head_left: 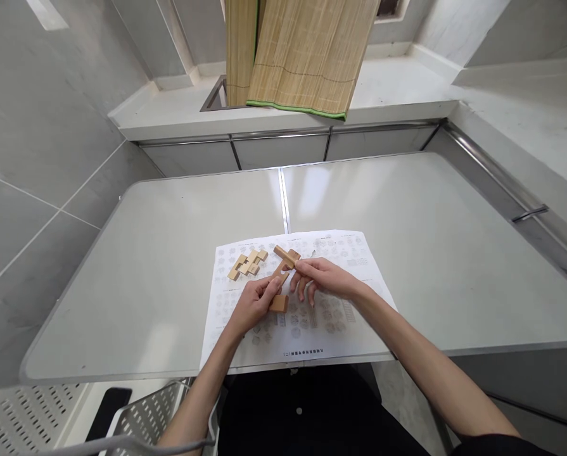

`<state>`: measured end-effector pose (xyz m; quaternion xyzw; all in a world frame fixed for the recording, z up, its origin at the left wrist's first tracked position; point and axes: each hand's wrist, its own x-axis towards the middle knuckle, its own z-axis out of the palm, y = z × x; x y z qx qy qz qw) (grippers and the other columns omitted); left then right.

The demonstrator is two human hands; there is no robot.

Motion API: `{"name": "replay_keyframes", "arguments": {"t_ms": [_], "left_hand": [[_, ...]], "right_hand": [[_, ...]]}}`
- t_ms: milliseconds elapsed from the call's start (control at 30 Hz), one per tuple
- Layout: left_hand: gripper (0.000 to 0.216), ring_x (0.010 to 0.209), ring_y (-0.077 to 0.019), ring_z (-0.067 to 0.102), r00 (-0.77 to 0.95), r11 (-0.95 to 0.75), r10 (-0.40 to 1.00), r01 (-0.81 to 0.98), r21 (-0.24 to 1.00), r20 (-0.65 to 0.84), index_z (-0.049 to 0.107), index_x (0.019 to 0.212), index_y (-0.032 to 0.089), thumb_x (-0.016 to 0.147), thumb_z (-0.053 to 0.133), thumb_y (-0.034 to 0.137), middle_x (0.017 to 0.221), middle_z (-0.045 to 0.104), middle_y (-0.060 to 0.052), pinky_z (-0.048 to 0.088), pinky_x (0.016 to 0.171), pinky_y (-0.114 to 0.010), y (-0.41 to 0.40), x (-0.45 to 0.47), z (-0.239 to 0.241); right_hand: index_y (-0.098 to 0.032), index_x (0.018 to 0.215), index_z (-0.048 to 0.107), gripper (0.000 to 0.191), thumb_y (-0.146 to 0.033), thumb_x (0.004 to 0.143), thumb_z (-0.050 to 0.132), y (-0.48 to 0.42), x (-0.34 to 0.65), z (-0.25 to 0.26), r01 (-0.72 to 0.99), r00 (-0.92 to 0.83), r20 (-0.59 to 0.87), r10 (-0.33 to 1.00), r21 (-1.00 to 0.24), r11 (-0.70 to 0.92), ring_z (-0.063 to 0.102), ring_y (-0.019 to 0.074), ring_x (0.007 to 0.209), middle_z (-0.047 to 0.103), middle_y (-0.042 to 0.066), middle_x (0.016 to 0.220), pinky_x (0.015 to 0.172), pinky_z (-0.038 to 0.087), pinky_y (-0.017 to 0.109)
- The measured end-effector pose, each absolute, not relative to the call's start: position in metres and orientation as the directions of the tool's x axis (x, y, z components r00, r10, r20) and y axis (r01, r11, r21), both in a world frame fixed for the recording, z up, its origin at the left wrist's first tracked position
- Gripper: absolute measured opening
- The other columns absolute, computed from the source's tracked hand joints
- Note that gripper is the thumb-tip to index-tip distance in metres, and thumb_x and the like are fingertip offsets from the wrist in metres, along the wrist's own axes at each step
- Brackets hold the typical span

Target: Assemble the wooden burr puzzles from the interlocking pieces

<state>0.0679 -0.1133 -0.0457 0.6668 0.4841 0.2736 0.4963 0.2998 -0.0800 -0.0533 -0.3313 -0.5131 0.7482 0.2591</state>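
Left fingers (272, 290), right fingers (308, 266) gripping wooden pieces (279, 304) over printed sheet (264, 347); pale table (169, 253), grey tiled wall (50, 133).

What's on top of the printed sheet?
Pale wooden pieces lie on the sheet. The left hand, right hand and the browner pieces they hold hide some of its print.

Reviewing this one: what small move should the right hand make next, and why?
Perhaps turn the brown wooden bar slightly to check how it sits against the notched brown wooden piece: the right hand pinches the bar near one end, the two appear to cross, and the left hand grips the notched piece.
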Motion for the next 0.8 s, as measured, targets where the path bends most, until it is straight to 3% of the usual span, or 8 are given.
{"name": "replay_keyframes", "arguments": {"t_ms": [100,167,267,500,800], "left_hand": [[0.055,0.057,-0.0116,0.030,0.345,-0.048,0.933,0.391,0.919,-0.098,0.037,0.067,0.021,0.104,0.043,0.061,0.062,0.031,0.004,0.024,0.055,-0.027,-0.115,0.070,-0.048],[0.055,0.056,-0.0115,0.030,0.326,-0.051,0.941,0.400,0.915,-0.091,0.035,0.067,0.021,0.104,0.042,0.061,0.061,0.030,0.005,0.024,0.055,-0.027,-0.116,0.071,-0.048],[0.055,0.055,-0.0114,0.030,0.318,-0.054,0.944,0.411,0.910,-0.087,0.035,0.066,0.021,0.104,0.042,0.061,0.061,0.031,0.004,0.024,0.054,-0.028,-0.116,0.071,-0.046],[0.055,0.055,-0.0113,0.029,0.359,-0.069,0.928,0.428,0.901,-0.099,0.035,0.065,0.021,0.103,0.042,0.059,0.060,0.030,0.004,0.024,0.055,-0.028,-0.115,0.071,-0.045],[0.057,0.055,-0.0120,0.032,0.393,-0.078,0.913,0.430,0.899,-0.109,0.041,0.064,0.020,0.104,0.040,0.060,0.058,0.033,0.004,0.026,0.055,-0.027,-0.115,0.071,-0.042]], "right_hand": [[-0.019,0.090,0.065,0.048,-0.059,0.108,0.045,-0.085,0.294,-0.056,0.144,-0.486,-0.087,0.870,-0.989,-0.018,0.063,0.0139,0.052,0.072,0.003,0.072,0.054,0.053,0.027],[-0.020,0.081,0.061,0.047,-0.053,0.110,0.044,-0.088,0.290,-0.058,0.328,-0.409,0.066,0.910,-0.920,0.214,0.060,0.0131,0.053,0.069,0.001,0.067,0.058,0.048,0.027],[-0.020,0.085,0.061,0.040,-0.047,0.110,0.045,-0.090,0.286,-0.065,0.518,-0.358,0.244,0.901,-0.751,0.409,0.057,0.0134,0.054,0.068,0.002,0.068,0.055,0.040,0.025],[-0.019,0.078,0.059,0.045,-0.047,0.110,0.046,-0.088,0.288,-0.080,0.657,-0.346,0.454,0.821,-0.507,0.558,0.047,0.0108,0.046,0.059,0.000,0.056,0.048,0.027,0.025],[-0.020,0.075,0.055,0.048,-0.042,0.114,0.037,-0.087,0.287,-0.079,0.623,-0.395,0.473,0.788,-0.493,0.608,0.042,0.0093,0.045,0.056,-0.002,0.056,0.046,0.027,0.023]]}}
